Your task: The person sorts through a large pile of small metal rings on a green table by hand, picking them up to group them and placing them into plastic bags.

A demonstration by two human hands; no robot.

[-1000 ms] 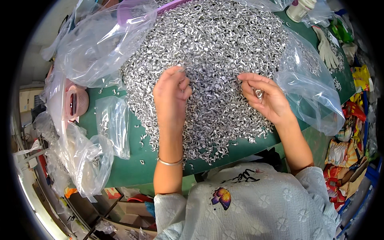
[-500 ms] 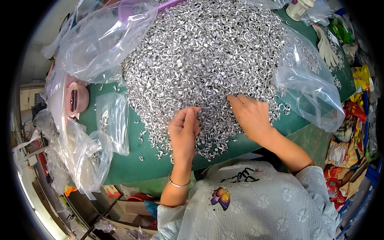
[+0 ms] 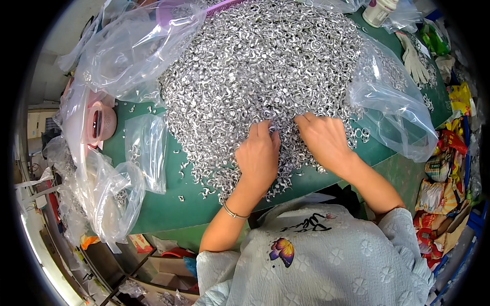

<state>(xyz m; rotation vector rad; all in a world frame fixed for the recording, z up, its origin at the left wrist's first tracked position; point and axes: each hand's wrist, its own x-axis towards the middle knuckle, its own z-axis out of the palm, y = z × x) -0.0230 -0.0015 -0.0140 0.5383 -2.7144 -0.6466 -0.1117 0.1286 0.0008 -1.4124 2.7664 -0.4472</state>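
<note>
A big heap of small silvery curved metal pieces, some shaped like open rings, covers much of the green table. My left hand, with a bangle at its wrist, lies over the near part of the heap. Its fingers are drawn together, tips down at the pieces. To the right my right hand rests on the heap with its fingers bent and closed, thumb side toward the left hand. What either hand pinches is hidden or too small to make out. A gap with metal pieces separates the two hands.
Clear plastic bags lie at the far left, near left and right. A pink basket stands left. At the far right are a white bottle and a glove. Colourful packages sit beyond the right edge.
My left hand has moved right and away from me, turning from thumb-up to back-up with its fingertips down at the heap. My right hand has shifted only slightly.
</note>
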